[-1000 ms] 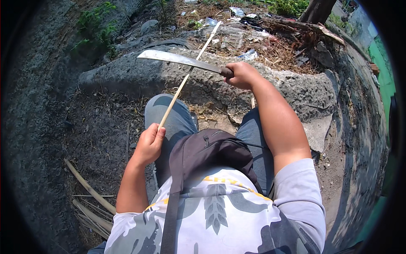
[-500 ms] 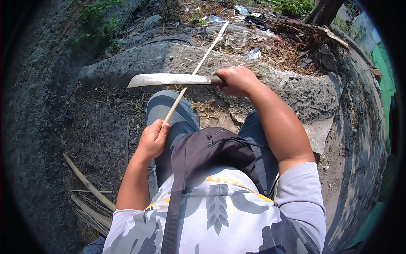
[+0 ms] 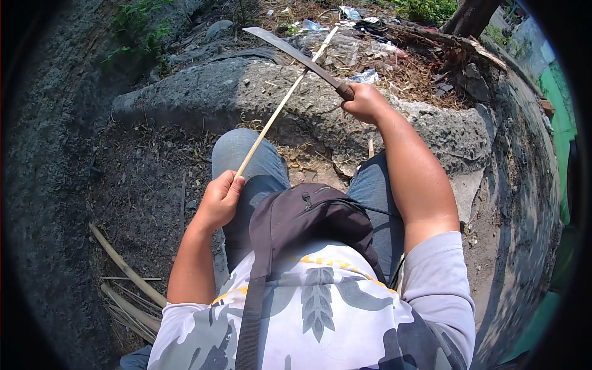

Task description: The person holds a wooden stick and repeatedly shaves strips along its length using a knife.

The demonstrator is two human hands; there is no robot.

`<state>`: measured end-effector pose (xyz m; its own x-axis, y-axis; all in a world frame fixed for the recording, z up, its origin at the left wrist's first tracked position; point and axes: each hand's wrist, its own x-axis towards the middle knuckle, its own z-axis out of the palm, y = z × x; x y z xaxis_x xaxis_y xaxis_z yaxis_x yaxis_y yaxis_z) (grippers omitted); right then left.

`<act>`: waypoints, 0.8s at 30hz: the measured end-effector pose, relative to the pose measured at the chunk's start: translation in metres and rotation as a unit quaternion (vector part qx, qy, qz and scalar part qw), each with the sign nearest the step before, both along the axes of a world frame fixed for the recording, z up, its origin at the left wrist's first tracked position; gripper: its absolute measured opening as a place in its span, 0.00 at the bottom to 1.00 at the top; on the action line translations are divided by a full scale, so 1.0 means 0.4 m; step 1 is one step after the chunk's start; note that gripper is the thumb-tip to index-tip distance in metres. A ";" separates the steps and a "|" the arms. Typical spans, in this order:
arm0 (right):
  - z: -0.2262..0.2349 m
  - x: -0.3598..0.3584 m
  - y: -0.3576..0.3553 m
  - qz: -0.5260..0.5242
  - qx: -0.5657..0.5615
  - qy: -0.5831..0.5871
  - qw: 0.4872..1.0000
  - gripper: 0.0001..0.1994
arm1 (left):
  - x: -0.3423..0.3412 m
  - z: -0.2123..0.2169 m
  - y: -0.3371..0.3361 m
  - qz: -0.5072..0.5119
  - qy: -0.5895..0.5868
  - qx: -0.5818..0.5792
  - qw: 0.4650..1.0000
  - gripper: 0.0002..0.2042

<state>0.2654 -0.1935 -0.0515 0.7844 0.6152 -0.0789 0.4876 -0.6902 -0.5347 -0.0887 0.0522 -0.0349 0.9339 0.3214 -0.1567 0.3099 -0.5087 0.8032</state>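
My left hand [image 3: 221,198] is closed round the near end of a long pale stick [image 3: 271,120], which looks like a thin strip of split wood or bamboo. The stick slants away up and to the right, past my left knee and over the concrete slab. My right hand [image 3: 364,102] grips the dark handle of a machete [image 3: 296,54]. Its blade points up and left and crosses the stick near the far end. Whether the edge touches the stick I cannot tell.
A rough concrete slab [image 3: 203,86] lies across in front of my knees. Beyond it are litter, dry straw and a tree trunk [image 3: 472,21]. Several wooden lengths [image 3: 126,262] lie on the ground at my left. A dark bag [image 3: 308,225] rests on my lap.
My right hand has moved away and slightly right. The machete has slid toward the stick's far end, its tip swinging from pointing left to up and left. My left hand stays nearly still.
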 end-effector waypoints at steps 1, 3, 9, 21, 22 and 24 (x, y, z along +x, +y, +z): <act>0.003 -0.014 0.012 0.031 -0.008 -0.012 0.999 0.15 | -0.002 -0.012 0.007 0.013 -0.011 -0.037 0.999 0.16; 0.022 -0.067 0.045 0.081 -0.027 -0.010 0.996 0.12 | -0.002 -0.009 0.013 0.020 0.005 -0.055 0.998 0.16; 0.115 -0.141 0.065 0.216 -0.133 -0.074 0.964 0.14 | 0.002 0.012 -0.008 0.018 0.006 -0.097 0.995 0.15; 0.015 -0.020 -0.001 0.045 0.017 0.024 0.999 0.13 | 0.006 0.030 -0.017 0.011 0.014 -0.020 1.000 0.19; 0.017 -0.027 0.003 0.078 0.011 0.019 0.997 0.14 | 0.008 0.028 -0.016 0.010 0.015 -0.020 1.000 0.19; 0.048 -0.077 0.032 0.129 0.000 0.046 0.991 0.14 | 0.006 0.023 -0.014 0.014 0.013 -0.019 1.000 0.19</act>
<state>0.2344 -0.1809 -0.0322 0.5910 0.7939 -0.1428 0.5963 -0.5492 -0.5854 -0.0863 0.0467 -0.0258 0.9202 0.3407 -0.1926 0.3439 -0.4688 0.8136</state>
